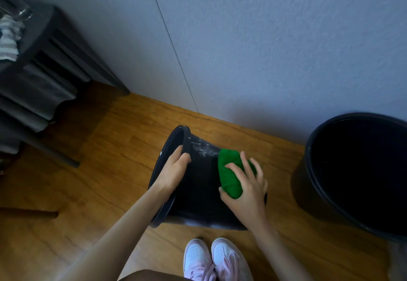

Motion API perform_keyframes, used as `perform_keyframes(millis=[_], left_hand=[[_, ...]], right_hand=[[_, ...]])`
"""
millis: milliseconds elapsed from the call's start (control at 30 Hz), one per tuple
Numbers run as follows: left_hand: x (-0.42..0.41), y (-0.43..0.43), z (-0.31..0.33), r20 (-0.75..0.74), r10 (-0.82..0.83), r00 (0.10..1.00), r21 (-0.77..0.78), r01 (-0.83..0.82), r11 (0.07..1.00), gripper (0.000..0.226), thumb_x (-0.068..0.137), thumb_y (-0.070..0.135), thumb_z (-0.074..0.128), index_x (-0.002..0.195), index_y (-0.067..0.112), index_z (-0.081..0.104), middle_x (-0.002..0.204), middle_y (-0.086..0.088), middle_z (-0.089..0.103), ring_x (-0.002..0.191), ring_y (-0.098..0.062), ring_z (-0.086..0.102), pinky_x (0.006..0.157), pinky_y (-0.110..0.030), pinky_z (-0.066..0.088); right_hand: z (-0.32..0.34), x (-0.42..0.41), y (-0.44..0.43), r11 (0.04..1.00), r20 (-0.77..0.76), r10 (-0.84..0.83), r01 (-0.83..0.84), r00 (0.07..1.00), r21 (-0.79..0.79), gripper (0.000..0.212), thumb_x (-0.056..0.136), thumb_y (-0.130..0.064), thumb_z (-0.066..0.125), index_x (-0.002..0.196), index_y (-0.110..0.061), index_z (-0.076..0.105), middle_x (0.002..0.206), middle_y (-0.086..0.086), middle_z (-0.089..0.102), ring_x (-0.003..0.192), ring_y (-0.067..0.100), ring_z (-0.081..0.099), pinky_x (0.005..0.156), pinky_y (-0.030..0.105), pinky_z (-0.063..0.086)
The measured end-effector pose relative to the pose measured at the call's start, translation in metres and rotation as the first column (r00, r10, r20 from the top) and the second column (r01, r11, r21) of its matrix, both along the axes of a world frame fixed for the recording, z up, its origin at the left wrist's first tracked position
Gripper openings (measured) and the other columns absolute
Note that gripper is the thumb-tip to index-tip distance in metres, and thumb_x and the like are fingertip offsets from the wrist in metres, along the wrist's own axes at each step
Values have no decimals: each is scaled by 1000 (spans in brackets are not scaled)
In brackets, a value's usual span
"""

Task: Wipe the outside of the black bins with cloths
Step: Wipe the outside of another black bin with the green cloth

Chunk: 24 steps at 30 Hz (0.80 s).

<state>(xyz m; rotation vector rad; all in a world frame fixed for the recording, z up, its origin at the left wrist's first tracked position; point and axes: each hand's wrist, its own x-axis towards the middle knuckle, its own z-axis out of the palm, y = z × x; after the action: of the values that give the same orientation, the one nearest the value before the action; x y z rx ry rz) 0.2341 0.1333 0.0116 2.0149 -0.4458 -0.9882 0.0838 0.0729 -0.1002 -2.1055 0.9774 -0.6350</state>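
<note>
**Green cloth pressed to the side of a tipped black bin**

A tipped black plastic bin (pixel 198 194) lies on its side on the brown wooden plank floor (pixel 110 148), close to the pale textured wall (pixel 264 38), its open mouth turned to the left. The left grip (pixel 174 168) clasps the bin's rim at the upper edge, with the fingers curled over the lip and into the mouth. The right grip (pixel 248 183) holds a folded green cloth (pixel 229 177) against the bin's outer wall. Its fingers spread across the top of the cloth, and the thumb seems to hook round the cloth's lower end, though the dim light makes that hard to judge. Whitish scuff marks (pixel 200 148) show on the bin's wall between the rim and the cloth.

A second black round bin (pixel 308 188) stands upright on the floor well to the right, mouth open upward. A pair of pink-and-white trainers (pixel 215 258) sits just below the tipped bin. At far left is a dark desk (pixel 41 27), which carries a clear drinking glass (pixel 19 9) and a crumpled grey-and-white striped cloth (pixel 8 38).
</note>
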Motion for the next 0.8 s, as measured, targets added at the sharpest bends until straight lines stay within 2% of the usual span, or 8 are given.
perform_keyframes(millis=[167, 267, 333, 433, 500, 567, 667, 800], left_hand=[[1, 0, -4, 10, -9, 1000, -10, 9, 1000, 28, 97, 17, 34, 116, 14, 53, 104, -3, 57, 89, -12, 54, 73, -25, 44], [3, 2, -8, 71, -37, 997, -18, 38, 999, 36, 100, 32, 35, 128, 15, 50, 124, 2, 56, 118, -17, 50, 99, -32, 42], [3, 1, -10, 98, -78, 992, -71, 86, 994, 26, 101, 29, 34, 102, 19, 58, 96, 5, 63, 100, -15, 58, 83, -26, 46], [-2, -1, -10, 133, -89, 987, -103, 103, 989, 26, 101, 23, 33, 83, 26, 52, 77, 13, 54, 72, 8, 54, 64, -7, 41], [-1, -1, -15, 125, -81, 989, -121, 97, 988, 31, 101, 22, 33, 73, 21, 45, 69, 9, 46, 55, 7, 46, 54, -6, 38], [1, 2, -17, 88, -57, 994, -138, 69, 988, 30, 101, 22, 33, 74, 15, 44, 70, 5, 44, 58, 3, 44, 54, -7, 39], [5, 2, -20, 80, -50, 996, -143, 61, 988, 29, 102, 21, 32, 77, 20, 48, 76, 9, 47, 68, 4, 49, 57, -1, 38], [-5, 2, -14, 105, -118, 988, -111, 129, 985, 33, 102, 20, 31, 74, 36, 34, 76, 20, 34, 55, 30, 42, 56, 8, 32]], right_hand=[[4, 10, -6, 981, 54, 107, -115, 993, 157, 37, 70, -60, 52, 97, -36, 43, 151, -3, 22, 139, 12, 15, 105, 29, 23], [9, 13, -9, 980, 159, -73, 42, 984, 192, 31, 72, -34, 62, 95, -29, 42, 115, -4, 50, 117, 21, 49, 90, 11, 31], [21, 13, -8, 968, 237, -120, 60, 964, 245, 50, 72, -17, 68, 114, -25, 43, 112, -5, 51, 109, 15, 53, 86, 5, 35], [38, 22, 7, 987, 324, 39, -86, 945, 134, 69, 74, -17, 62, 138, -15, 37, 129, -4, 48, 122, 6, 43, 102, 17, 36], [41, 33, 17, 986, 212, 166, -167, 963, -12, 67, 74, -27, 55, 138, -19, 38, 136, -5, 44, 130, 12, 36, 106, 36, 35], [37, 43, 21, 987, 124, 163, -160, 979, -33, 64, 76, -33, 51, 138, -25, 38, 141, -6, 40, 136, 15, 29, 107, 46, 33], [36, 52, 12, 987, 138, 151, -157, 979, 34, 59, 77, -35, 49, 135, -25, 43, 141, -5, 42, 135, 16, 30, 108, 43, 33], [32, 68, -32, 967, 26, 82, -86, 996, 239, 55, 86, -29, 54, 139, -29, 39, 139, -6, 44, 128, 16, 37, 102, 35, 36]])
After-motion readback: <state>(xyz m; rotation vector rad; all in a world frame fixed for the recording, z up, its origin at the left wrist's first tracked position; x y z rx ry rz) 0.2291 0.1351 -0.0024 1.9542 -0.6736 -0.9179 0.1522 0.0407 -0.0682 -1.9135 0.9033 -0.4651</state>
